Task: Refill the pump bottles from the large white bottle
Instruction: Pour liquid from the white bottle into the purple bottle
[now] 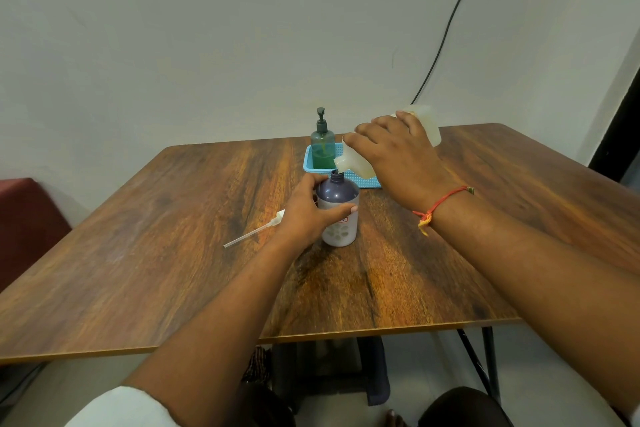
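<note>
- While the large white bottle [354, 162] is tipped by the right hand [398, 152], fingers curled, the purple bottle [337, 192] is gripped mid-table by the left hand [304, 215].
- Spout nudged off-neck = soap probably gets spilled.

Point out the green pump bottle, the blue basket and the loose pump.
green pump bottle [322, 146], head view, on its body.
blue basket [309, 163], head view, left wall.
loose pump [249, 233], head view, its tube.

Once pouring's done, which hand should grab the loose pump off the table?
Left. The left hand grips the purple bottle right beside the pump; the right hand holds the tilted large white bottle.
</note>
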Demonstrator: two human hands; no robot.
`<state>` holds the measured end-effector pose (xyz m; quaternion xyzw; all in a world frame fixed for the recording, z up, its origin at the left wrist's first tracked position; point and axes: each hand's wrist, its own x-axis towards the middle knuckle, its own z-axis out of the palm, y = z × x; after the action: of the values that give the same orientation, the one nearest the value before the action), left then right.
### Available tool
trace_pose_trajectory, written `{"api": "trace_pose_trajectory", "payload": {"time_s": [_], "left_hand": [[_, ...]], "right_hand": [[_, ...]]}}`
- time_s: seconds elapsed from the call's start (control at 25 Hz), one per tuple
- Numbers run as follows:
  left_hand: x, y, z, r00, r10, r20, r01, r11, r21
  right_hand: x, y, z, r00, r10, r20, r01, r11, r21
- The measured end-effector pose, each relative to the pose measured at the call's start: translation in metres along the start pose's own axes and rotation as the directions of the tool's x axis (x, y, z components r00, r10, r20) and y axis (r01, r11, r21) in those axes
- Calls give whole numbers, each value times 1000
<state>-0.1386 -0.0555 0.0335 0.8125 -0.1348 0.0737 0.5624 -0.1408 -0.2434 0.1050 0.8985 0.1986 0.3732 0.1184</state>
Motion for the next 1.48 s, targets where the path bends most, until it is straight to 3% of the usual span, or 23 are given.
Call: {"api": "trace_pose_trajectory", "payload": {"time_s": [1.48], "left_hand": [[3, 1, -1, 1000, -24, 13, 24, 1000, 14]], "right_hand": [[5, -3, -4, 998, -44, -50, 41, 998, -57]]}}
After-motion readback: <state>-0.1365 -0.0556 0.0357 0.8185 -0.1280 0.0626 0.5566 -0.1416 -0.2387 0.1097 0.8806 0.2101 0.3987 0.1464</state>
